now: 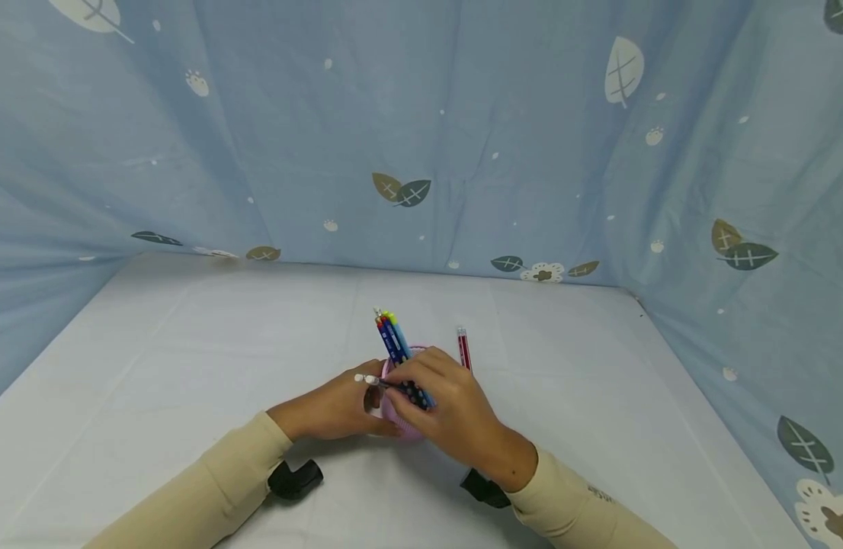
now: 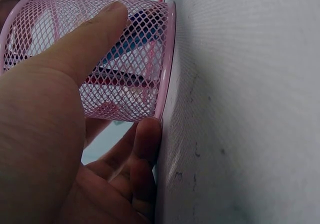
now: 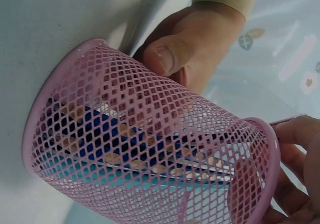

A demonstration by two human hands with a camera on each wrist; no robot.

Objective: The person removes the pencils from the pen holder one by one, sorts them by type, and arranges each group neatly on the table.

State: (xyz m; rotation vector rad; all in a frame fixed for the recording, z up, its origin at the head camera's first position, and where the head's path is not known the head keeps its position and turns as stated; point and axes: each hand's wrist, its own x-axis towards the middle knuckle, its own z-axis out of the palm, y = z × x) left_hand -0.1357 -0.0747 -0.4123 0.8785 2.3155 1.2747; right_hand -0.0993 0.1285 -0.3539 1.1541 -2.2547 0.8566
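Two sleeves [image 1: 216, 480], two hands [image 1: 456, 396], one cup [image 3: 135, 87], two held pencils [image 1: 373, 380]

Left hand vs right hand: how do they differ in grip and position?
The left hand holds the pink mesh cup; the right hand pinches white-ended pencils. The left hand is against the cup's side; the right hand is at its rim. Both are bare, in beige sleeves.
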